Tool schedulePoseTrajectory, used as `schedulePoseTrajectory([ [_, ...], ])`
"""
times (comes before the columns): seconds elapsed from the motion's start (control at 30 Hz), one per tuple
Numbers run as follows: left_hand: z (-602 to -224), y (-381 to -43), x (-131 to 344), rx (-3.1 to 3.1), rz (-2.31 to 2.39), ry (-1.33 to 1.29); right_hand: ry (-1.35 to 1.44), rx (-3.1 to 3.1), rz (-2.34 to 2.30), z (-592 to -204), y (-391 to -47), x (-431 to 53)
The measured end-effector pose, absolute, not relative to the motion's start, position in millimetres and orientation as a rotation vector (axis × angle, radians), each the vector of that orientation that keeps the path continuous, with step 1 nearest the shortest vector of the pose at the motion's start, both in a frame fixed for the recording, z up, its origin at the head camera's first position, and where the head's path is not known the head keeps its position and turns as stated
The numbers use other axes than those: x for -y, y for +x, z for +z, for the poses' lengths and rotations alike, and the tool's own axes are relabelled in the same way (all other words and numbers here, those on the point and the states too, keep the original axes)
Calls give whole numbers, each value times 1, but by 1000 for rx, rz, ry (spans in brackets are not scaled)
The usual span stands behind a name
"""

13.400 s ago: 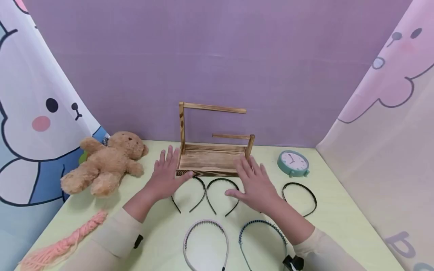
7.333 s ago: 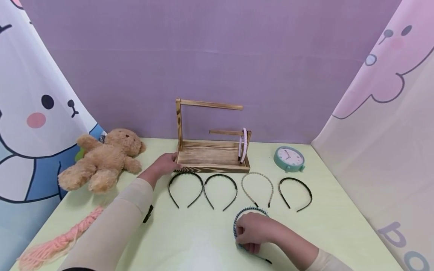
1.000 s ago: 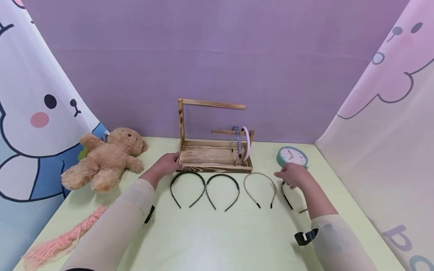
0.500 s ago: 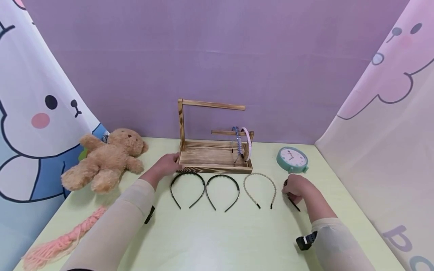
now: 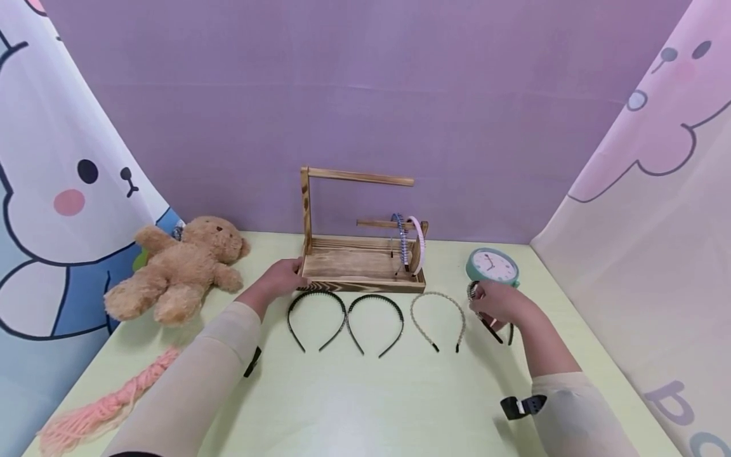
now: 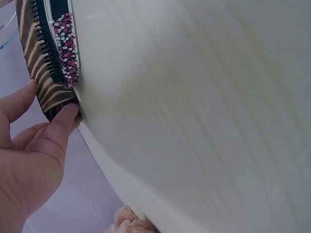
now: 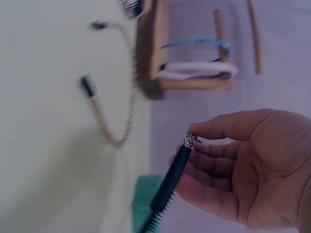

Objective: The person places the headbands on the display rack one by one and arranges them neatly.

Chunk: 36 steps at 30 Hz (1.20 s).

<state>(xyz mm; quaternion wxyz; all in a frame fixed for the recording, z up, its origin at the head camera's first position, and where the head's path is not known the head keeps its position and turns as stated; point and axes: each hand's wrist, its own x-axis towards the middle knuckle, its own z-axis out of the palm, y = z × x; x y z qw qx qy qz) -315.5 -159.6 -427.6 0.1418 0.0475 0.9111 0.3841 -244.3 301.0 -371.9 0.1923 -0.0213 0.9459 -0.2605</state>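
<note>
My left hand [image 5: 278, 279] grips the front left corner of a wooden rack [image 5: 354, 261], thumb and fingers on its striped edge in the left wrist view. My right hand [image 5: 500, 302] pinches a black toothed headband [image 7: 171, 177] with a glittery band, held above the table at the right. A pink headband [image 5: 420, 249] and a blue spiral headband [image 5: 402, 238] hang on the rack's lower bar. Before the rack lie two black headbands, the left one [image 5: 316, 292] touching the other [image 5: 374, 296], and a beige braided headband [image 5: 437, 293].
A green round clock [image 5: 493, 266] lies just behind my right hand. On the left are a brown teddy bear [image 5: 185, 273] and a pink yarn bundle [image 5: 111, 406]. Purple cloth [image 5: 365, 95] hangs behind the table, with printed curtains at both sides.
Since the first frame the pink and blue headbands went onto the lower bar and my left hand took the rack's corner. Just now my right hand grasped the far right black headband and lifted it.
</note>
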Motion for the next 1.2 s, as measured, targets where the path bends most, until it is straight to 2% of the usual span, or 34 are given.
schedulePoseTrajectory([
  [0.43,-427,-315,161,-2613,1108,120,-496,-2396,-942,-329,-225,-261],
  [0.8,-430,-316,160,-2617,1140,119,-745,-2159,-1256,-337,-237,-219],
  [1.2,-432,-317,160,-2631,1148,133,-735,-2293,-1659,-355,-267,-155],
])
